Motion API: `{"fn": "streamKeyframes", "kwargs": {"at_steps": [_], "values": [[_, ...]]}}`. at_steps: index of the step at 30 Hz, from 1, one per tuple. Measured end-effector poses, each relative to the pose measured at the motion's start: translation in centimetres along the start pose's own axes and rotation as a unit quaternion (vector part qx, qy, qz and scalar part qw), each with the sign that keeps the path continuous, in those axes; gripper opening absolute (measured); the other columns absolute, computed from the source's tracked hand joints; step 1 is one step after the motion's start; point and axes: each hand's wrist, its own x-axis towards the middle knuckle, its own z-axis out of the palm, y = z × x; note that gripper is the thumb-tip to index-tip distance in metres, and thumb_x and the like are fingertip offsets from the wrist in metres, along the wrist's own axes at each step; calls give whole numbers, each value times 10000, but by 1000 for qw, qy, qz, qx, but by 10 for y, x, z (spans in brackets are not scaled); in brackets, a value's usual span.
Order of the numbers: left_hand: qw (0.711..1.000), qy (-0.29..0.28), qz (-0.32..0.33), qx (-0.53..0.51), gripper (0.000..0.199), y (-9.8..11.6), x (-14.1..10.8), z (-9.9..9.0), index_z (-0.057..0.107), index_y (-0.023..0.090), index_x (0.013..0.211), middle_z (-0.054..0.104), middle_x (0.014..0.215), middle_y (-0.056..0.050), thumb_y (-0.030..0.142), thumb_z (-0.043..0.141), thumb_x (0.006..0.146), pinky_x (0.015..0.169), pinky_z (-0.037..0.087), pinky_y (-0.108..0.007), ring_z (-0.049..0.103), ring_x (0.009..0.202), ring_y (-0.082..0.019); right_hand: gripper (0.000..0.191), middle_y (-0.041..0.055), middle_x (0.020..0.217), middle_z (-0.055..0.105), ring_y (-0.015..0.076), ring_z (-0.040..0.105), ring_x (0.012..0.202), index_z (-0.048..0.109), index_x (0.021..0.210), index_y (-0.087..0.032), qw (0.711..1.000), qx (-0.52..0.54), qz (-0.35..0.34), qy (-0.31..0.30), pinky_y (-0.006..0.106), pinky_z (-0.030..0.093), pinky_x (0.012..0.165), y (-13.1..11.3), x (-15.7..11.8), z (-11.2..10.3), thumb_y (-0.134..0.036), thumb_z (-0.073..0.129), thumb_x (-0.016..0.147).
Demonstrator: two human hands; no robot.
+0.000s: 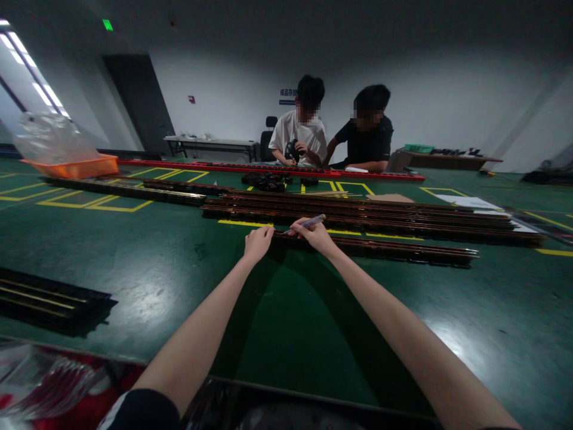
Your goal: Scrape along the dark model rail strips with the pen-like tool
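Note:
My left hand is closed on the left end of a long, thin dark strip with copper-coloured lines, lying on the green table. My right hand grips a slim pen-like tool with a translucent handle, its thin tip pointing left and down toward the strip near my left fingers. Whether the tip touches the strip, I cannot tell. Just beyond both hands lies a bundle of similar long strips.
More dark strips lie at the near left. An orange basket with clear plastic bags stands at the far left. Dark parts and a long red rail lie farther back. Two people sit opposite, one holding a black object.

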Motion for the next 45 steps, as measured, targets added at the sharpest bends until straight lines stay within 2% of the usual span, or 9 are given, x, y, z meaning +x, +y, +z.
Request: {"fn": "streamKeyframes", "kwargs": {"at_steps": [6, 12, 22, 32, 37, 42, 45], "values": [[1000, 1, 6, -2, 396, 1, 0, -1, 642, 234, 1028, 674, 1060, -51, 348, 275, 934, 902, 421, -366, 599, 1002, -229, 246, 44, 718, 704, 148, 647, 682, 621, 776, -177, 1000, -15, -7, 10, 249, 481, 592, 1, -1, 3, -420, 587, 750], [1000, -3, 3, -9, 391, 1, 0, -1, 644, 227, 1013, 683, 1005, -48, 342, 278, 936, 903, 427, -364, 615, 953, -217, 274, 32, 739, 712, 112, 597, 578, 633, 787, -187, 997, -72, 6, 32, 248, 477, 601, 5, 0, 3, -447, 548, 788], [1000, 0, 5, -16, 388, 1, -1, -1, 648, 227, 1012, 686, 1014, -38, 348, 286, 941, 896, 437, -338, 618, 950, -200, 254, 40, 706, 708, 127, 615, 584, 617, 737, -184, 998, -63, 5, 28, 256, 489, 600, 5, 1, 1, -420, 544, 794], [1000, 0, 1, -17, 380, 2, -1, -1, 647, 232, 1019, 679, 1050, -40, 335, 290, 940, 915, 430, -354, 614, 969, -204, 273, 28, 600, 669, 140, 611, 557, 587, 667, -190, 995, -56, 6, 79, 279, 504, 592, -3, -2, 2, -429, 533, 787], [1000, -1, -2, -31, 379, 2, -2, -1, 653, 218, 996, 683, 1014, -39, 335, 298, 938, 904, 441, -342, 614, 944, -195, 276, 29, 613, 671, 145, 623, 579, 596, 689, -189, 996, -55, 3, 75, 283, 508, 606, -3, -3, 1, -441, 536, 787], [998, 12, 18, -66, 409, 2, -2, 1, 609, 224, 1072, 619, 1152, -45, 280, 230, 931, 980, 397, -370, 550, 1090, -191, 271, 33, 635, 676, 146, 626, 596, 599, 714, -187, 998, -35, 8, 60, 283, 507, 619, -4, -4, 0, -446, 549, 780], [998, -2, 29, -62, 403, 3, -3, 2, 582, 240, 1112, 572, 1212, -45, 262, 233, 911, 1028, 349, -418, 508, 1152, -197, 291, 33, 641, 675, 145, 624, 602, 597, 720, -187, 998, -34, 8, 58, 280, 503, 619, -4, -4, 0, -469, 551, 776]]}}
